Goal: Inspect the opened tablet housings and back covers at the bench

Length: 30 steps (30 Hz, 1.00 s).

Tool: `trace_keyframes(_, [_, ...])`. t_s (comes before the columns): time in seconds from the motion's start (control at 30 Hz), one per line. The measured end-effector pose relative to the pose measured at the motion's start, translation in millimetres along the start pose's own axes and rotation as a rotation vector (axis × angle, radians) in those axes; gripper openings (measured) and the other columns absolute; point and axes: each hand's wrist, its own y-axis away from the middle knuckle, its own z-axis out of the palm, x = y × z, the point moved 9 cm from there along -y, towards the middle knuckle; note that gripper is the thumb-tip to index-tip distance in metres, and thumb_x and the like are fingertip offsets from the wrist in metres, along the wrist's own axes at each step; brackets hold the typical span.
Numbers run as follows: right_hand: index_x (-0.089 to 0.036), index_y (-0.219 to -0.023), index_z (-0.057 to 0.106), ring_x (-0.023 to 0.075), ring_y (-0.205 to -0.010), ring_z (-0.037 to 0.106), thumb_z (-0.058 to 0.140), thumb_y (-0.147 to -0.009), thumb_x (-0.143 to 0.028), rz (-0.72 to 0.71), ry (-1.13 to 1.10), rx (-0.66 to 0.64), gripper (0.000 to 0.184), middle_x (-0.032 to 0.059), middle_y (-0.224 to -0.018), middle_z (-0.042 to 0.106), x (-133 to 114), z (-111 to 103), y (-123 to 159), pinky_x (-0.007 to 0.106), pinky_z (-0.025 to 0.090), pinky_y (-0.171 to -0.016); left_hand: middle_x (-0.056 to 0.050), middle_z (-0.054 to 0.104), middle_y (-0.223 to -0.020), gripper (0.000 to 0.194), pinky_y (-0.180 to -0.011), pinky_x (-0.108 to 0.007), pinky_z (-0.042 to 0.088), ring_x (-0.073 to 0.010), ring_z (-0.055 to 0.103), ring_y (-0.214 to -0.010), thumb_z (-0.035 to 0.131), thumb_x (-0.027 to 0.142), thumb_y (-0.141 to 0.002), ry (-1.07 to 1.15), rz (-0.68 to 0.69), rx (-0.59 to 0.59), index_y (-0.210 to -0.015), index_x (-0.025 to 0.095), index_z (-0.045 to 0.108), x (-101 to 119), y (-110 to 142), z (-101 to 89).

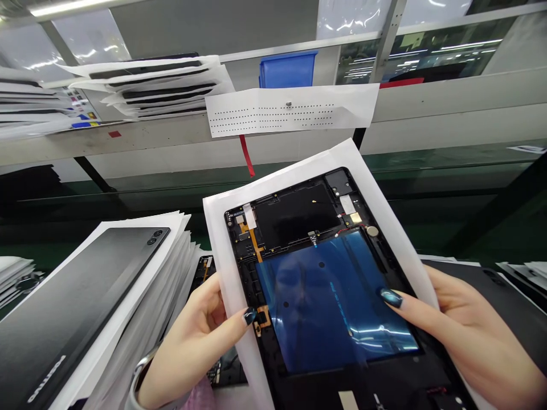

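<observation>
Left hand (192,336) and right hand (465,324) both grasp an opened tablet (325,285) by its sides at lower centre, on a white sheet (217,250); thumbs (391,297) rest on its face. Stacked tablets (72,296) lie lower left.

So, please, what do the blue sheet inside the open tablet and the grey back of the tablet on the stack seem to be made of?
The blue sheet in the open tablet looks like glossy plastic film, since it reflects the ceiling lights in bright streaks. The grey tablet back looks like satin-finished metal, perhaps aluminium, with a soft, even sheen, though painted plastic could look similar.
</observation>
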Motion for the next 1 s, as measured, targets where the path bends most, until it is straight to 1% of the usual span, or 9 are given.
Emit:
trace_keyframes(0.13, [-0.027,-0.086,0.080,0.0359,-0.073,0.071,0.087,-0.056,-0.052,-0.039,0.040,0.007,0.039,0.0072,-0.066,0.074,-4,1,-1,0.032,0.057,-0.046,-0.001,0.077,-0.084,0.029,-0.062,-0.018,0.053,-0.0143,0.066,-0.068,0.083,0.041,-0.077,-0.042,0.018,0.014,-0.099,0.023,0.077,3,0,0.3])
trace_keyframes(0.27, [-0.027,-0.089,0.080,0.0385,-0.079,0.072,0.088,-0.054,-0.050,0.010,0.026,0.015,0.043,0.0087,-0.077,0.078,2,-1,-1,0.033,0.057,-0.046,-0.001,0.076,-0.077,0.030,-0.058,-0.018,0.052,-0.0150,0.065,-0.067,0.088,0.038,-0.071,-0.068,0.016,0.043,-0.094,0.022,0.077,4,0,0.9])
trace_keyframes(0.4, [-0.027,-0.088,0.080,0.0392,-0.079,0.072,0.089,-0.053,-0.047,0.023,0.007,0.020,0.041,0.0079,-0.073,0.077,3,-1,0,0.033,0.058,-0.046,0.001,0.072,-0.067,0.030,-0.055,-0.017,0.049,-0.0151,0.064,-0.065,0.084,0.044,-0.075,-0.072,0.050,0.080,-0.093,0.021,0.077,5,2,0.2])
trace_keyframes(0.47, [-0.028,-0.088,0.079,0.0396,-0.080,0.073,0.089,-0.053,-0.044,0.030,-0.020,0.002,0.039,0.0076,-0.076,0.077,2,2,1,0.033,0.058,-0.045,0.001,0.071,-0.065,0.031,-0.055,-0.016,0.048,-0.0143,0.063,-0.063,0.084,0.045,-0.075,-0.088,0.064,0.099,-0.094,0.021,0.077,6,3,-1.2])
trace_keyframes(0.57, [-0.028,-0.085,0.079,0.0386,-0.079,0.072,0.089,-0.051,-0.042,0.027,-0.033,0.012,0.038,0.0074,-0.082,0.078,1,0,1,0.032,0.057,-0.044,0.002,0.072,-0.069,0.031,-0.055,-0.016,0.049,-0.0126,0.060,-0.062,0.084,0.044,-0.075,-0.088,0.063,0.073,-0.096,0.022,0.077,5,2,0.1])
trace_keyframes(0.7, [-0.028,-0.080,0.080,0.0362,-0.070,0.071,0.089,-0.049,-0.040,0.005,-0.016,0.041,0.035,0.0061,-0.068,0.076,2,-7,0,0.033,0.057,-0.046,0.001,0.077,-0.084,0.032,-0.067,-0.017,0.053,-0.0145,0.067,-0.075,0.084,0.042,-0.077,-0.051,0.029,-0.024,-0.103,0.025,0.076,2,-1,3.1])
trace_keyframes(0.8, [-0.028,-0.077,0.080,0.0392,-0.073,0.072,0.090,-0.046,-0.037,0.010,-0.030,0.034,0.034,0.0062,-0.063,0.074,5,-10,-3,0.034,0.058,-0.046,-0.001,0.078,-0.091,0.035,-0.072,-0.020,0.055,-0.0168,0.069,-0.079,0.081,0.045,-0.079,-0.060,0.020,-0.077,-0.108,0.026,0.076,0,-2,0.6])
trace_keyframes(0.9, [-0.028,-0.081,0.080,0.0408,-0.078,0.072,0.089,-0.047,-0.036,0.024,-0.057,0.002,0.036,0.0082,-0.074,0.078,10,-11,-2,0.036,0.059,-0.047,-0.003,0.078,-0.094,0.031,-0.073,-0.024,0.056,-0.0200,0.069,-0.084,0.076,0.046,-0.084,-0.090,0.054,-0.118,-0.106,0.025,0.077,2,-1,-1.3])
trace_keyframes(1.0, [-0.029,-0.087,0.081,0.0400,-0.076,0.073,0.088,-0.051,-0.036,0.032,-0.068,-0.003,0.038,0.0082,-0.085,0.080,16,-14,0,0.040,0.062,-0.054,-0.005,0.077,-0.093,0.027,-0.072,-0.024,0.055,-0.0208,0.069,-0.085,0.074,0.043,-0.086,-0.053,0.097,-0.061,-0.106,0.025,0.078,5,-1,-7.1])
